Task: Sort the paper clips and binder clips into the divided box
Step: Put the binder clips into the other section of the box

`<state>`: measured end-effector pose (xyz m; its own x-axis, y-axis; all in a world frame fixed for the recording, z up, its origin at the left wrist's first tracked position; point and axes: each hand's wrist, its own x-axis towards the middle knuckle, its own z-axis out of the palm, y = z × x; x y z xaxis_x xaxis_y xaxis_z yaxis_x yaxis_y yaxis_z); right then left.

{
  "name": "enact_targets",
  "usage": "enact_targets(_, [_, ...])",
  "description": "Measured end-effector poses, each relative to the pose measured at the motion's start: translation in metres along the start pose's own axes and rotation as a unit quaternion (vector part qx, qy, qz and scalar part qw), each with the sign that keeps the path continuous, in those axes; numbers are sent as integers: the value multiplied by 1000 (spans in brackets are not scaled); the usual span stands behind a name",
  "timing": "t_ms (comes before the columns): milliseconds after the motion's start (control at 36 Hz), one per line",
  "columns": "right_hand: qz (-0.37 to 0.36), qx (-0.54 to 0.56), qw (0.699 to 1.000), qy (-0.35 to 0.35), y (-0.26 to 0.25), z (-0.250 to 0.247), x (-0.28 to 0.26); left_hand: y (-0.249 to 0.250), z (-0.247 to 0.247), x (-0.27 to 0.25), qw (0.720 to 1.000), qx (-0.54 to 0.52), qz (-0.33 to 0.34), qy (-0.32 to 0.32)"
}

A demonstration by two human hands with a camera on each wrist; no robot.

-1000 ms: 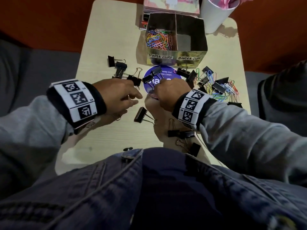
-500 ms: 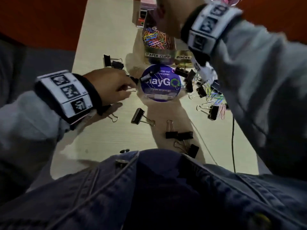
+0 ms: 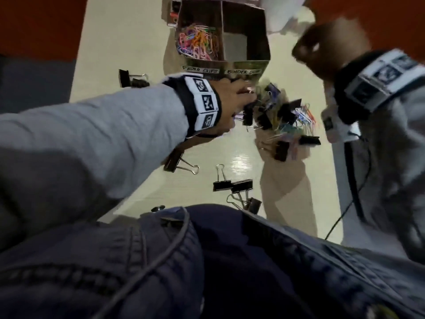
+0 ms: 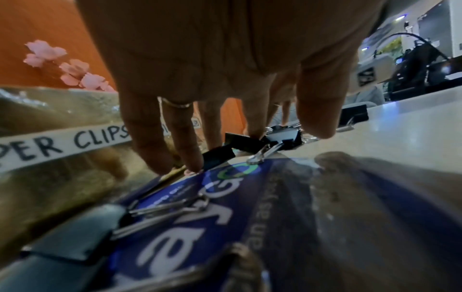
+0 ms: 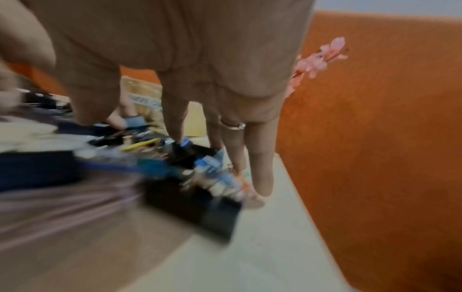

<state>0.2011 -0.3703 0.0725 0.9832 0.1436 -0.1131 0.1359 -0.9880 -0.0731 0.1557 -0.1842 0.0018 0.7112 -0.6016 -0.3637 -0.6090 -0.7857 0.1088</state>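
Note:
The gold divided box stands at the table's back, with coloured paper clips in its left cell; its right cell looks bare. A mixed pile of black binder clips and paper clips lies just in front of it. My left hand reaches into that pile's left edge. In the left wrist view its straight fingers touch black binder clips, the thumb held apart. My right hand is blurred, raised right of the box. Its fingers hang straight over the pile and hold nothing.
Loose binder clips lie on the table: one at the left, one near my left sleeve, a group at the front. A white cup stands behind the box. A black cable hangs by the right edge.
My left hand has moved right, from beside the blue sticker to the pile in front of the box. My right hand has come away from above the box, down and to the right.

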Motion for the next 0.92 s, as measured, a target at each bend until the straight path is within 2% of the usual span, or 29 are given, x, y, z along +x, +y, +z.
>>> enact_targets(28, [25,1,999,-36,8,6,-11,3,1,4,1000,16,0,-8])
enact_targets(111, [26,-5,981,-191,25,38,-50,8,5,10,998,50,-13,-26])
enact_targets(167, [12,16,974,-225,24,55,-69,8,5,8,998,52,-15,-32])
enact_targets(333, [-83,14,978,-188,5,89,-90,-6,8,-25,993,97,19,-60])
enact_targets(500, [-98,29,978,-184,-18,102,-106,-25,23,-69,987,109,39,-116])
enact_targets(556, [-103,52,975,-189,-21,98,-111,-29,23,-78,989,89,44,-112])
enact_targets(611, [-85,91,976,-176,-20,89,-110,-29,17,-81,996,32,34,-80])
enact_targets(667, [-45,112,987,-105,-15,78,-100,-30,10,-76,999,-26,-5,-35])
enact_targets(722, [-1,70,996,-47,-12,74,-81,-32,2,-66,998,-48,-50,-3])
enact_targets(833, [83,-19,994,-68,-18,70,-41,-38,-10,-44,993,-41,-112,-1])
enact_targets(917, [80,-59,992,-71,-24,71,-21,-45,-10,-37,990,-54,-128,-8])
